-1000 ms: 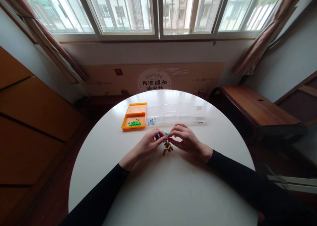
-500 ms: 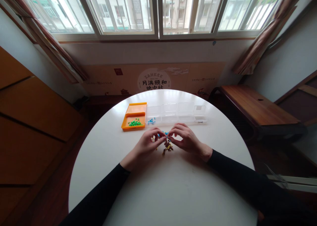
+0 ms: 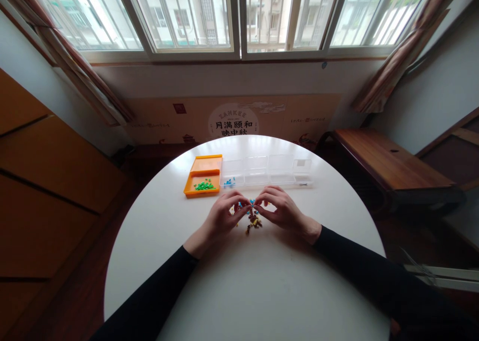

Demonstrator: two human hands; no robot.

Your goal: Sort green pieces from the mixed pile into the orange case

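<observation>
My left hand (image 3: 223, 215) and my right hand (image 3: 282, 209) meet over the table with thumbs and forefingers pinched. A tiny blue piece shows where the fingertips come together; its exact shape is too small to make out. Right below the fingers lies a loose pile of small yellow and brown pieces (image 3: 255, 222), with blue ones among them, partly hidden by my hands. Beyond my left hand, an open orange box (image 3: 190, 192) holds several green pieces (image 3: 204, 185). Beside it, a clear compartment box (image 3: 258, 181) has a few blue pieces (image 3: 229, 182) in its left compartment.
Everything sits on a round white table (image 3: 239, 291). A wooden bench (image 3: 389, 156) stands at the right and a wooden cabinet (image 3: 45, 181) at the left. Behind the table are a printed cardboard panel (image 3: 299, 106) and barred windows (image 3: 187, 17).
Hardly anything differs. Both hands stay pinched together over the pile, with only a slight shift at the fingertips.
</observation>
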